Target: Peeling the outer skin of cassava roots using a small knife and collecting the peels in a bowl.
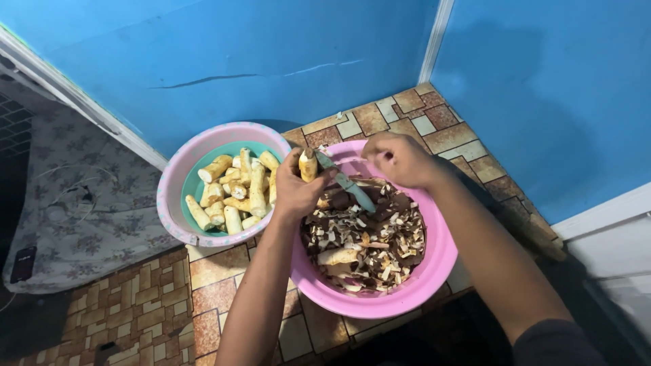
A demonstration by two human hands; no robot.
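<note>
Our left hand [293, 191] grips a short, pale, half-peeled cassava piece [308, 165] above the pink plastic basin of brown peelings [434, 271]; our right hand [399, 158] clasps a grey-bladed knife [344, 181]. The root seems firm, likely slippery; best held around its lower end.

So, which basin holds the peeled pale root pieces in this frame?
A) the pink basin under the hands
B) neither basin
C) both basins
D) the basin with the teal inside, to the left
D: the peeled pieces are piled in the teal-lined basin, while the pink basin under the left hand and right hand holds mostly brown peel scraps.
</note>
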